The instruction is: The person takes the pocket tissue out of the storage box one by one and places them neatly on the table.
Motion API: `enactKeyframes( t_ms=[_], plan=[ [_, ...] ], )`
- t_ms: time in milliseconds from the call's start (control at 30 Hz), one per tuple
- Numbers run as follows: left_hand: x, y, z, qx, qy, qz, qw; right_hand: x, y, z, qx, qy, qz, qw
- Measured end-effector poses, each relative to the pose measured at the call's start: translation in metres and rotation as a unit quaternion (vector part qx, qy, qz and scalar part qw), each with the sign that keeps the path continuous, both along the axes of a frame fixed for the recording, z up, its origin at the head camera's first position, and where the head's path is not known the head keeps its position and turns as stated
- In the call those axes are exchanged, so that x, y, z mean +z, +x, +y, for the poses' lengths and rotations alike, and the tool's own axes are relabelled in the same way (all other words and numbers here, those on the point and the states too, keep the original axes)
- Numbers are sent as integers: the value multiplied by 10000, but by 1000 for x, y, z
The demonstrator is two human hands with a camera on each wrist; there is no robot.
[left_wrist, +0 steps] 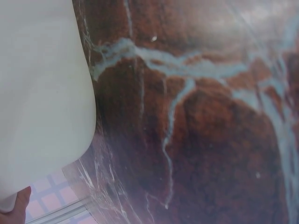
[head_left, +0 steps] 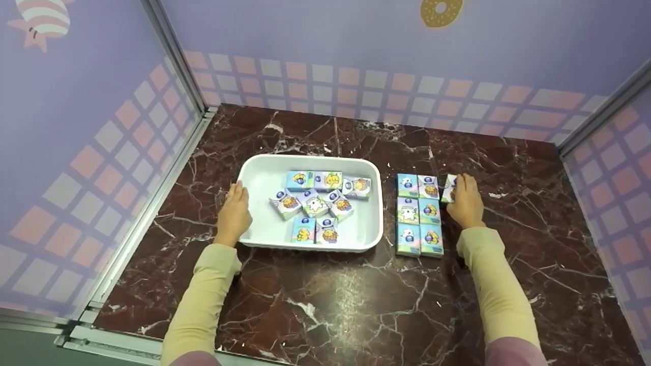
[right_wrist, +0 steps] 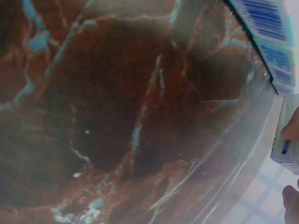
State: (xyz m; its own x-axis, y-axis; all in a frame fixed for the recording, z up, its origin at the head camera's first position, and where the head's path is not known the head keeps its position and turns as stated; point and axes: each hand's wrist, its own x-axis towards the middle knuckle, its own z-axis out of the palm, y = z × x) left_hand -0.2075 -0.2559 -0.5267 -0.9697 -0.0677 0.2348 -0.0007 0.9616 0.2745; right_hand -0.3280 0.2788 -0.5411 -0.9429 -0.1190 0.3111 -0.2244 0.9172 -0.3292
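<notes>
In the head view my right hand (head_left: 466,201) pinches a small printed carton (head_left: 449,189), its thumb side toward the block of cartons. The right wrist view shows the thumb (right_wrist: 291,129) pressed against this carton (right_wrist: 286,151). Just left of it, several like cartons (head_left: 419,211) with cartoon animals stand packed in two columns on the table. My left hand (head_left: 234,214) rests along the left side of a white tray (head_left: 374,203), fingers extended at its rim. Inside the tray lie several more cartons (head_left: 315,203), some straight and some askew.
Under everything is a dark red marbled tabletop (head_left: 351,300). Purple panels with a checked band (head_left: 348,81) stand behind and at both sides. A metal rail (head_left: 147,208) runs along the left edge. A barcoded carton (right_wrist: 266,28) shows close up in the right wrist view.
</notes>
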Motion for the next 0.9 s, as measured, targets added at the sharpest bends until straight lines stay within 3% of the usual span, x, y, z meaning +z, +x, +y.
enactKeyframes(
  t_ms=[433,900],
  plan=[
    [0,0,0,29,-71,-27,10000,-11,-2,1,-42,68,-72,9999],
    [2,1,0,45,-36,-43,10000,-7,-8,1,-197,280,-949,9949]
  ],
)
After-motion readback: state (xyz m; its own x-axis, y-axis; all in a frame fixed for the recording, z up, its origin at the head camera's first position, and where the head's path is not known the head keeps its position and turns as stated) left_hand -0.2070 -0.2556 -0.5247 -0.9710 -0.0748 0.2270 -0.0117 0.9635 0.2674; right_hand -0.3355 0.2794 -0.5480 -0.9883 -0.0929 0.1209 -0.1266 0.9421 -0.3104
